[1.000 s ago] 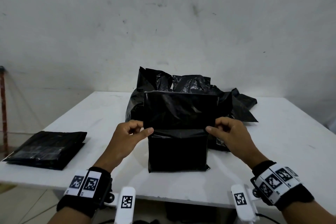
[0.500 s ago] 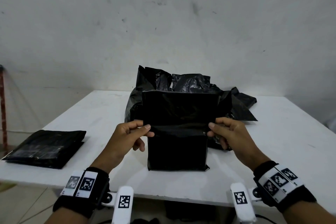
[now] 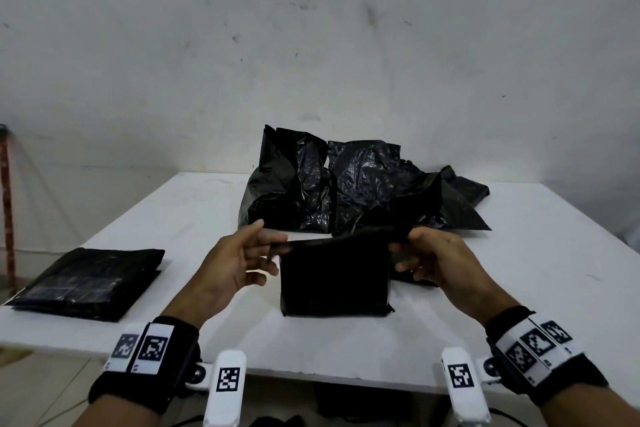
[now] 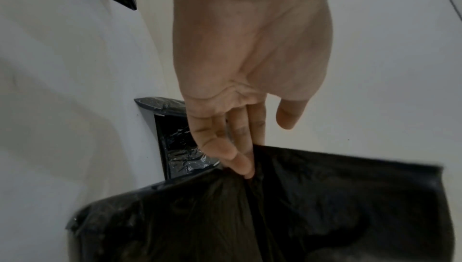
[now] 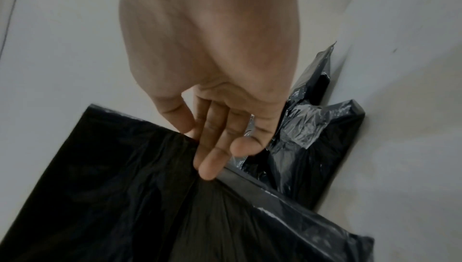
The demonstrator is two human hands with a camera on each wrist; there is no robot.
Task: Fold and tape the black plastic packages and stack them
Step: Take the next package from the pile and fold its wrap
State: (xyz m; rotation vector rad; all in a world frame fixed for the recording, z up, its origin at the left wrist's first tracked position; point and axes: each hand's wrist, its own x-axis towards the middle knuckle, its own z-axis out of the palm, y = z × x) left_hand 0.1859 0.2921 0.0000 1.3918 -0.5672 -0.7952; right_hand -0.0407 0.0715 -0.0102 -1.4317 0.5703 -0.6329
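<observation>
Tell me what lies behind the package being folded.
Behind the package, toward the wall, a crumpled heap of black plastic bags sits on the white table. Its near right edge is hidden by the raised flap and the right hand; anything under the heap is covered.

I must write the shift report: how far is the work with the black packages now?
Done: a flat stack lies at the table's left edge. In hand: left hand and right hand pinch the flap of the package; no tape visible. Left: the crumpled pile behind.
</observation>
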